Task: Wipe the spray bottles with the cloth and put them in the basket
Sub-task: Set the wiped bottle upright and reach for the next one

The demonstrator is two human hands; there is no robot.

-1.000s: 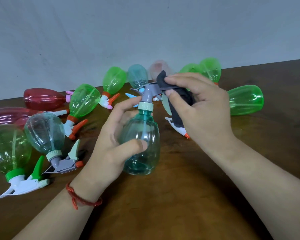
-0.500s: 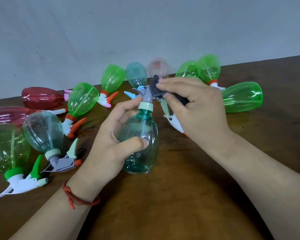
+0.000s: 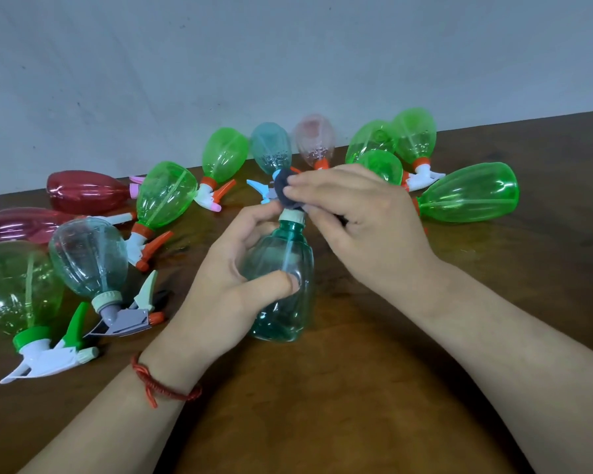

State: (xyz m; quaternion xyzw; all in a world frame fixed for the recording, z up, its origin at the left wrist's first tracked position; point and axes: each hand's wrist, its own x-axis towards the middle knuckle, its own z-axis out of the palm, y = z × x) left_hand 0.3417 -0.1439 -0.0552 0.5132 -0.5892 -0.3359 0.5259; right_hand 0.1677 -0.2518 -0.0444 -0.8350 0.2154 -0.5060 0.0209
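Observation:
A teal see-through spray bottle (image 3: 283,285) stands upright on the brown table (image 3: 322,405) in the middle. My left hand (image 3: 226,285) grips its body, thumb across the front. My right hand (image 3: 360,220) pinches a dark cloth (image 3: 283,188) and holds it wrapped over the bottle's grey spray head, which is mostly hidden. No basket is in view.
Several other spray bottles lie in an arc on the table: green ones (image 3: 469,193) at the back right, red ones (image 3: 86,191) at the far left, a clear one (image 3: 86,258) and a green one (image 3: 14,289) at the near left. A grey wall rises behind.
My right hand has slid the cloth leftward over the spray head, so it now covers the top. My left hand keeps its grip on the bottle.

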